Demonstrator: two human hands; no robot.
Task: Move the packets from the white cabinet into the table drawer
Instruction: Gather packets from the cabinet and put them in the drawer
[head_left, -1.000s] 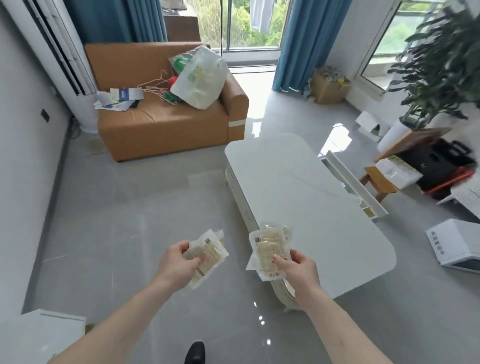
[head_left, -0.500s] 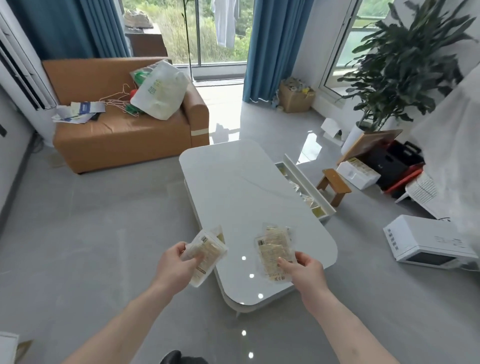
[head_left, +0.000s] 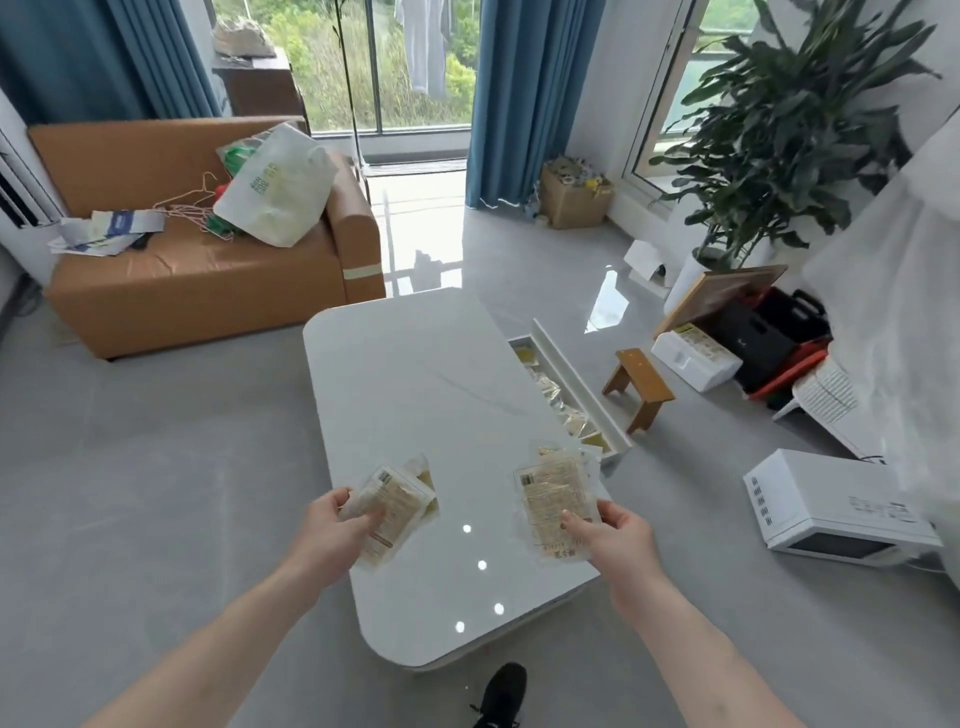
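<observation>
My left hand (head_left: 330, 535) grips a small stack of clear packets with pale yellow contents (head_left: 392, 506) above the near left part of the white table (head_left: 415, 384). My right hand (head_left: 613, 535) pinches another stack of such packets (head_left: 556, 499) over the table's near right edge. The table drawer (head_left: 576, 379) stands pulled out on the table's right side, and several packets (head_left: 563, 410) lie inside it. The white cabinet is out of view.
A small wooden stool (head_left: 641, 387) stands just right of the drawer. A white microwave (head_left: 831, 512) sits on the floor at the right, with boxes and a potted plant (head_left: 789, 130) behind it. An orange sofa (head_left: 208, 270) is at the far left. My black shoe (head_left: 504, 693) is near the table's front.
I have walked closer to the table and the view has swung right; the open drawer now shows fully. Both hands still hold their packets, now over the tabletop.
</observation>
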